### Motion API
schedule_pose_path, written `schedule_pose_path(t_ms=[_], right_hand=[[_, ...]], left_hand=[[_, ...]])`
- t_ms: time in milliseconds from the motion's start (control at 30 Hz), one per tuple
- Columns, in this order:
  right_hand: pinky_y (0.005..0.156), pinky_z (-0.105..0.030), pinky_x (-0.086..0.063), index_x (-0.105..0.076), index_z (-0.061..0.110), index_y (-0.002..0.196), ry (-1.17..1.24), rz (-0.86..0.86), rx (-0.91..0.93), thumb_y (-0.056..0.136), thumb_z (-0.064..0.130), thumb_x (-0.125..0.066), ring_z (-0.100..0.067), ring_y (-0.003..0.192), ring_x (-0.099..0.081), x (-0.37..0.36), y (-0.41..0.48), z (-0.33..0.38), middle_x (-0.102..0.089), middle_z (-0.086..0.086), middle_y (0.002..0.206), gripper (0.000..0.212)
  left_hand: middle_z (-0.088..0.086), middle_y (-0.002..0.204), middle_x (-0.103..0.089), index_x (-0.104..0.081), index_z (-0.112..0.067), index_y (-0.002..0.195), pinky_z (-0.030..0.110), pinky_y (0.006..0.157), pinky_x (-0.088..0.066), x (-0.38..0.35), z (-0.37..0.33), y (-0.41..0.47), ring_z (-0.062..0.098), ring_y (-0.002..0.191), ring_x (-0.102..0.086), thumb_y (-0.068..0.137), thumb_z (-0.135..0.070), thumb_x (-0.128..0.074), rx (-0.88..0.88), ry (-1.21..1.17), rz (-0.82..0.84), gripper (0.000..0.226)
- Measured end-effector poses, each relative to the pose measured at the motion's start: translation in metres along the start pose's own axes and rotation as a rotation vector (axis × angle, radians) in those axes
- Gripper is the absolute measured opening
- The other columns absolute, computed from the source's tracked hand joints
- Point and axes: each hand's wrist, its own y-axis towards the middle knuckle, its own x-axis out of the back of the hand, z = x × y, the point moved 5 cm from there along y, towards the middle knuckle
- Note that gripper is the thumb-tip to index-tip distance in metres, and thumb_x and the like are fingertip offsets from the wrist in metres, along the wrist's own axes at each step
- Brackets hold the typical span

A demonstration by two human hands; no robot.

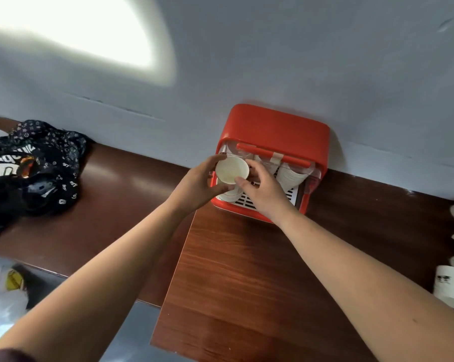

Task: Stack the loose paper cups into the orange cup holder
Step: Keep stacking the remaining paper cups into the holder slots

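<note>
On the wooden table (246, 270), orange cup holder (275, 129) holds stacked paper cups (291, 177)

cup holder (273, 131) on table (246, 270), back against wall (273, 61); held cup (232, 170) at its left front; stacked cups (292, 176) inside right; loose cups (449, 286) far right; bag (38, 163) far left

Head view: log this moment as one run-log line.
left hand: holds paper cup | right hand: pinches its rim | position: over orange cup holder | loose cups: table right
</note>
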Motion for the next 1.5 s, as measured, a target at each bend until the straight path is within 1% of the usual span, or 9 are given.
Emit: schedule_pose_path(t_ms=[133, 233, 367, 533, 733, 867, 1033, 1300, 1500], right_hand=[[0.106, -0.027, -0.036, -0.050, 0.022, 0.139, -0.136, -0.028, -0.039, 0.094, 0.029, -0.065, -0.006, 0.123, -0.045, -0.006, 0.008, -0.018, -0.051, 0.010, 0.131, 0.048], [0.115, -0.036, -0.031, -0.045, 0.022, 0.145, -0.230, 0.006, -0.077, 0.095, 0.025, -0.063, -0.017, 0.136, -0.039, -0.013, 0.013, -0.032, -0.043, 0.000, 0.144, 0.054], [0.117, -0.038, -0.028, -0.034, 0.028, 0.151, -0.252, 0.043, -0.098, 0.098, 0.020, -0.059, -0.019, 0.142, -0.034, -0.019, 0.013, -0.037, -0.037, -0.001, 0.153, 0.059], [0.111, -0.036, -0.035, -0.039, 0.020, 0.147, -0.283, -0.002, -0.149, 0.097, 0.031, -0.058, -0.021, 0.136, -0.042, -0.014, 0.009, -0.038, -0.043, -0.003, 0.149, 0.055], [0.107, -0.042, -0.043, -0.052, 0.017, 0.137, -0.357, -0.093, -0.165, 0.094, 0.044, -0.056, -0.019, 0.127, -0.051, 0.042, -0.040, -0.056, -0.051, -0.002, 0.140, 0.052], [0.100, -0.037, -0.049, -0.055, 0.018, 0.134, -0.478, -0.142, -0.217, 0.095, 0.044, -0.055, -0.020, 0.124, -0.053, 0.100, -0.097, -0.078, -0.051, -0.001, 0.139, 0.048], [0.100, -0.036, -0.047, -0.054, 0.016, 0.134, -0.583, -0.225, -0.252, 0.096, 0.044, -0.053, -0.020, 0.123, -0.053, 0.182, -0.183, -0.109, -0.049, -0.002, 0.139, 0.048], [0.098, -0.036, -0.043, -0.057, 0.010, 0.130, -0.543, -0.380, -0.276, 0.093, 0.035, -0.058, -0.024, 0.117, -0.054, 0.300, -0.351, -0.178, -0.052, -0.008, 0.132, 0.045], [0.099, -0.039, -0.042, -0.056, 0.006, 0.129, -0.536, -0.485, -0.342, 0.092, 0.029, -0.061, -0.030, 0.119, -0.052, 0.371, -0.466, -0.238, -0.054, -0.014, 0.128, 0.044]], left_hand=[[-0.004, 0.137, -0.060, -0.041, -0.026, 0.146, 0.033, 0.099, -0.051, -0.009, 0.016, 0.004, 0.016, 0.118, -0.060, 0.080, -0.039, -0.080, 0.047, 0.142, 0.080, 0.078], [-0.001, 0.140, -0.058, -0.038, -0.030, 0.151, 0.040, 0.103, -0.050, -0.016, 0.028, 0.003, 0.016, 0.117, -0.062, 0.084, -0.032, -0.077, 0.126, 0.088, 0.187, 0.077], [0.000, 0.143, -0.056, -0.041, -0.025, 0.150, 0.038, 0.105, -0.048, -0.017, 0.032, 0.005, 0.015, 0.122, -0.059, 0.087, -0.025, -0.075, 0.139, 0.099, 0.149, 0.072], [0.001, 0.148, -0.044, -0.035, -0.019, 0.149, 0.037, 0.108, -0.044, -0.015, 0.030, -0.006, 0.013, 0.129, -0.048, 0.085, -0.037, -0.075, 0.158, 0.086, 0.055, 0.078], [-0.007, 0.125, -0.041, -0.042, -0.014, 0.141, 0.022, 0.088, -0.046, -0.005, 0.008, -0.055, 0.004, 0.101, -0.053, 0.093, -0.038, -0.065, 0.196, 0.060, -0.191, 0.058], [-0.003, 0.120, -0.048, -0.051, -0.015, 0.129, 0.028, 0.085, -0.048, -0.028, -0.010, -0.085, 0.009, 0.096, -0.056, 0.093, -0.031, -0.062, 0.259, 0.103, -0.129, 0.042], [0.002, 0.107, -0.059, -0.059, -0.012, 0.110, 0.031, 0.086, -0.045, -0.092, -0.070, -0.101, 0.020, 0.096, -0.058, 0.088, -0.020, -0.065, 0.136, 0.219, 0.042, 0.024], [0.001, 0.105, -0.058, -0.062, -0.013, 0.109, 0.024, 0.088, -0.043, -0.259, -0.227, -0.129, 0.015, 0.096, -0.056, 0.089, -0.025, -0.068, -0.108, 0.255, 0.250, 0.024], [-0.003, 0.109, -0.054, -0.059, -0.015, 0.117, 0.023, 0.090, -0.041, -0.394, -0.308, -0.173, 0.013, 0.101, -0.053, 0.089, -0.031, -0.069, -0.177, 0.273, 0.454, 0.034]])
